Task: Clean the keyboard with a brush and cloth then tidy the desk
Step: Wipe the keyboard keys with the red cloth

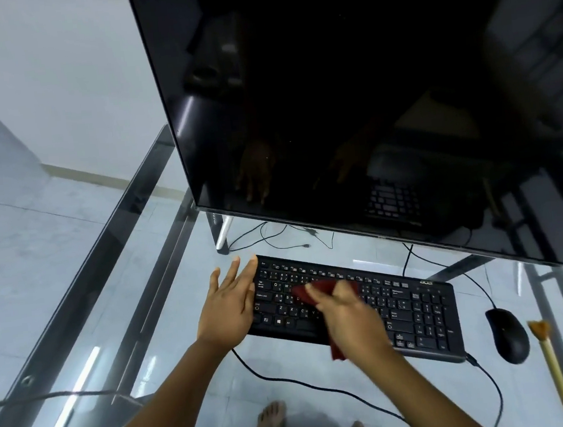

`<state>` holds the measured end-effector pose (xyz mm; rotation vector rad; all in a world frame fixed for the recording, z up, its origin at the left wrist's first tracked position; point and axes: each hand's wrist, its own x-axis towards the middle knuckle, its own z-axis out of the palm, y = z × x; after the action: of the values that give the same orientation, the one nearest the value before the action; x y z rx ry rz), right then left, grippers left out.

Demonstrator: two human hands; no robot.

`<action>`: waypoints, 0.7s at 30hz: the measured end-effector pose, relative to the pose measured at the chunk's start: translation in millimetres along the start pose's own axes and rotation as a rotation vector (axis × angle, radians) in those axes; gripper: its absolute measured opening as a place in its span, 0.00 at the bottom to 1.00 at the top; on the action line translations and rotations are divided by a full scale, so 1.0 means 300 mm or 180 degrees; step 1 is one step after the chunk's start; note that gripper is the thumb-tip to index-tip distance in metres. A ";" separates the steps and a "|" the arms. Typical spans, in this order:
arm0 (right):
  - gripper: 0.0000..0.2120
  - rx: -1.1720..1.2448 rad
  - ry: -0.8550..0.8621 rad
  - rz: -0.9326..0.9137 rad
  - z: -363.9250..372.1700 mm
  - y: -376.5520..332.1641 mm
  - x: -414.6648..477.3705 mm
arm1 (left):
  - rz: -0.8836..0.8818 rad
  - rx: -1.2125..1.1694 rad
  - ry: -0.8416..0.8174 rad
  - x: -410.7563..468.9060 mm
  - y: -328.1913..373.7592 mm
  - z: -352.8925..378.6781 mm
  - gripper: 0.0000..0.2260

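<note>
A black keyboard (416,310) lies on the glass desk (167,327) below the monitor. My left hand (230,304) rests flat, fingers spread, on the keyboard's left end. My right hand (348,313) is closed on a dark red cloth (318,289) and presses it on the keys in the middle of the keyboard; a corner of the cloth hangs past the keyboard's front edge. The hand is blurred. A brush (552,362) with a pale wooden handle and orange bristles lies on the desk at the far right.
A large dark monitor (348,103) stands close behind the keyboard on a metal foot (223,234). A black mouse (507,334) sits between keyboard and brush. Cables (306,383) run across the glass. Bare feet (272,420) show through the desk.
</note>
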<state>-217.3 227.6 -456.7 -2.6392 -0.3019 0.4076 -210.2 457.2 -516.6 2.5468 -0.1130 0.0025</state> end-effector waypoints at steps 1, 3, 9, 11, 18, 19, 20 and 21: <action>0.18 -0.0236 0.0141 0.0087 -0.007 -0.004 -0.014 | -0.0013 -0.0001 0.0020 0.000 -0.001 0.001 0.23; 0.16 -0.0548 0.0194 0.0122 -0.004 -0.009 -0.013 | 0.0000 0.0030 0.0056 -0.005 -0.003 0.005 0.23; 0.19 -0.0266 -0.0460 -0.0860 0.000 -0.105 -0.033 | 0.0051 -0.0117 0.0040 -0.001 -0.011 0.004 0.22; 0.18 -0.0609 0.0052 -0.0593 -0.040 -0.019 -0.028 | 0.0009 -0.0104 0.0028 0.000 -0.010 0.003 0.23; 0.15 -0.0632 -0.0535 -0.1277 -0.024 -0.076 -0.024 | 0.0006 0.0145 0.0039 -0.008 -0.001 0.007 0.23; 0.22 -0.0548 -0.0527 -0.1186 -0.034 -0.086 0.000 | 0.0005 0.0128 0.0013 -0.007 -0.001 0.006 0.23; 0.25 -0.0368 -0.0320 -0.0993 -0.051 -0.078 0.039 | -0.0005 0.0086 0.0010 -0.005 0.000 0.003 0.23; 0.23 -0.0314 -0.0058 -0.0728 -0.063 -0.064 0.083 | -0.0035 0.0001 0.0020 -0.002 0.002 -0.001 0.23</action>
<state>-190.6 243.6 -437.5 -2.6575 -0.6374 0.3490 -210.9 456.9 -515.9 2.5474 -0.0966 0.0063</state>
